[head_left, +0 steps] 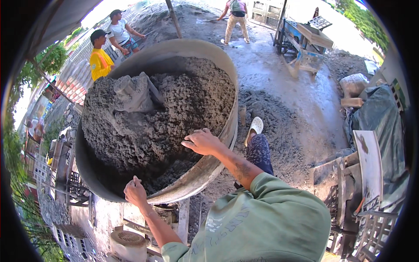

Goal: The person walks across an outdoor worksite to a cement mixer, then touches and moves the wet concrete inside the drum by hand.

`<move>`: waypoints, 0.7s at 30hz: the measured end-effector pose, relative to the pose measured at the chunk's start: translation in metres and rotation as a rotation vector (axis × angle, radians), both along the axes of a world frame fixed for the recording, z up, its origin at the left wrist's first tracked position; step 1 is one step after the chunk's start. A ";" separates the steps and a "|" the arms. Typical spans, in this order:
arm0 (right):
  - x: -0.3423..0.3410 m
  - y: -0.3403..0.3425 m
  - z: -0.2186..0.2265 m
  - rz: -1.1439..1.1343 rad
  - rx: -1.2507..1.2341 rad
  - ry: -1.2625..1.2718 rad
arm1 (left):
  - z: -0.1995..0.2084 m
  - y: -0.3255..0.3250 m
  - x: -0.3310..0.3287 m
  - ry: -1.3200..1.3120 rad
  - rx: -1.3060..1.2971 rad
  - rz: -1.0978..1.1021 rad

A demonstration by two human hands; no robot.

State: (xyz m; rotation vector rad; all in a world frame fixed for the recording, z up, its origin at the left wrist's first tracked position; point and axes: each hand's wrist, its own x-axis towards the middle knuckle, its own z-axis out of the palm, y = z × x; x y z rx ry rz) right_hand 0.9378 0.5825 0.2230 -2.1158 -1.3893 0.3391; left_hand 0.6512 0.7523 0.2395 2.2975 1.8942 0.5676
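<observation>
A large round metal mixer pan (212, 178) is in front of me, holding a heap of damp grey concrete mix (183, 98). Out of the heap rises the mixer's cement-caked central hub (133, 92). My right hand (203, 142) hovers over the mix just inside the right wall, its fingers apart and nothing in them. Lower down, at the near rim, is my left hand (135, 192); its fingers are loosely bent, with a gap between thumb and fingers, and I see nothing held. Whether the left hand touches the rim is hard to tell.
Two people (101, 59) stand beyond the pan at the left; another person (237, 22) is farther back with a long-handled tool. Spilled mix (270, 118) lies right of the pan. A blue-framed machine (305, 43) stands far right, with boards (369, 166) and a dark tarp (382, 118) nearer.
</observation>
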 end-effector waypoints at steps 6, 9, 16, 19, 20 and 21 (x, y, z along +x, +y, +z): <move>0.001 0.001 -0.004 -0.001 0.041 0.015 | -0.004 -0.002 -0.004 -0.028 0.074 -0.061; -0.001 0.000 -0.001 -0.088 0.103 0.006 | -0.002 -0.005 -0.001 -0.138 0.099 -0.030; -0.001 -0.001 0.012 -0.099 0.005 0.038 | -0.011 -0.003 -0.005 -0.231 0.362 0.012; 0.000 0.001 0.007 -0.110 0.010 0.047 | -0.007 -0.006 -0.003 -0.228 0.342 0.010; 0.001 0.001 0.005 -0.121 0.054 0.040 | -0.006 -0.007 -0.003 -0.226 0.336 0.010; 0.001 0.001 0.003 -0.133 0.098 0.034 | -0.006 -0.007 -0.003 -0.226 0.336 0.010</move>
